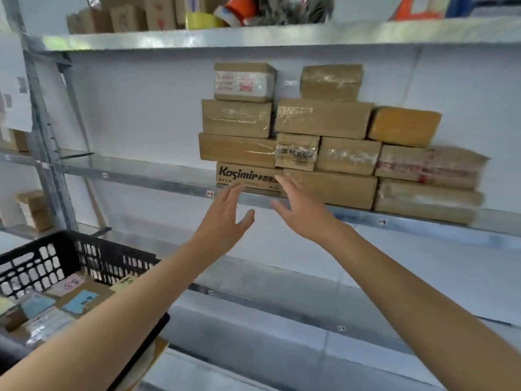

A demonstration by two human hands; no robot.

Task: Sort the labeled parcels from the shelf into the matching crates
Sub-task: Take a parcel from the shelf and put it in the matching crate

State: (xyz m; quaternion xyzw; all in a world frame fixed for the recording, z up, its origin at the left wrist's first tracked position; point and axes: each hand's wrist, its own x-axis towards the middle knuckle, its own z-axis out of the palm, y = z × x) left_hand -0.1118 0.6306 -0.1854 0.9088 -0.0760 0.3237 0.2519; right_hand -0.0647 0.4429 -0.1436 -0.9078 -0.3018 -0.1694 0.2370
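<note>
Hovering empty, fingers spread, left hand and right hand flank the Kasimir box lying lengthwise just beyond, right hand seemingly nearer.

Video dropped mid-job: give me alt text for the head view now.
The left hand and right hand, both open and empty, reach toward a stack of brown taped cardboard parcels on a grey metal shelf, fingertips near the bottom-left box printed Kasimir. At lower left, a black perforated plastic crate holds parcels with blue, pink and yellow labels.
</note>
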